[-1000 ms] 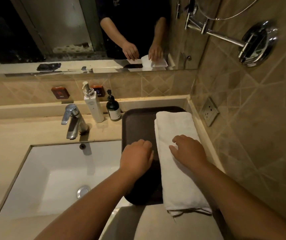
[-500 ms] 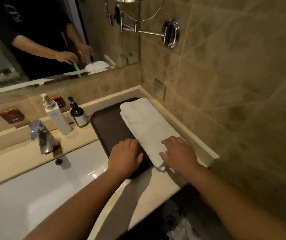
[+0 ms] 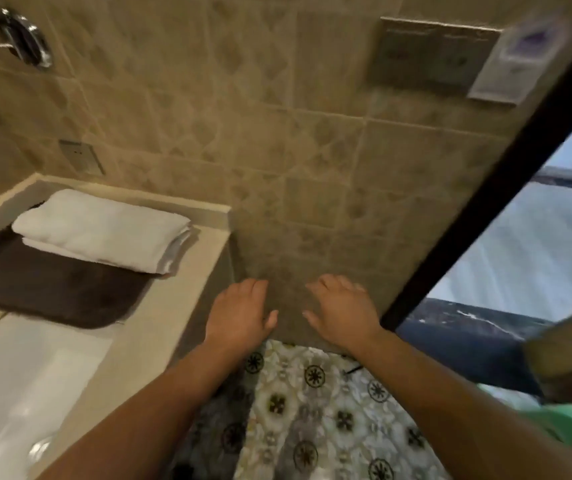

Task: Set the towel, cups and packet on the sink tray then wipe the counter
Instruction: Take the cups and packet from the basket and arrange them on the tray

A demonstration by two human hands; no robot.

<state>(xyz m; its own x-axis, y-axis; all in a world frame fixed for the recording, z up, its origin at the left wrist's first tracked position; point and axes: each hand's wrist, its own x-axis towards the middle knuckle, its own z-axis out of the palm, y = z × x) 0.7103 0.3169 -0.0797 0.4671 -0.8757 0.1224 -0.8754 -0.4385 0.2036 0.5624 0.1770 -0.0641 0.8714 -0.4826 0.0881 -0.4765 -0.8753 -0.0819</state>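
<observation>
A folded white towel (image 3: pixel 101 230) lies along the far side of the dark brown tray (image 3: pixel 52 289) on the beige counter (image 3: pixel 160 327), at the left of the view. Its near end hangs over the tray's edge onto the counter. My left hand (image 3: pixel 239 313) and my right hand (image 3: pixel 341 311) hover off the counter's right end, in front of the tiled wall, palms down. Both hands have their fingers spread and hold nothing. No cups or packet are in view.
The white sink basin (image 3: pixel 11 386) is at the lower left. A tiled wall (image 3: pixel 277 150) stands straight ahead, with a socket (image 3: pixel 82 157) and a switch plate (image 3: pixel 430 53). A dark door frame (image 3: pixel 485 195) runs diagonally at the right. Patterned floor (image 3: pixel 312 410) lies below.
Both hands have let go of the towel and tray and moved right, off the counter. The view has swung right, away from the mirror and tap.
</observation>
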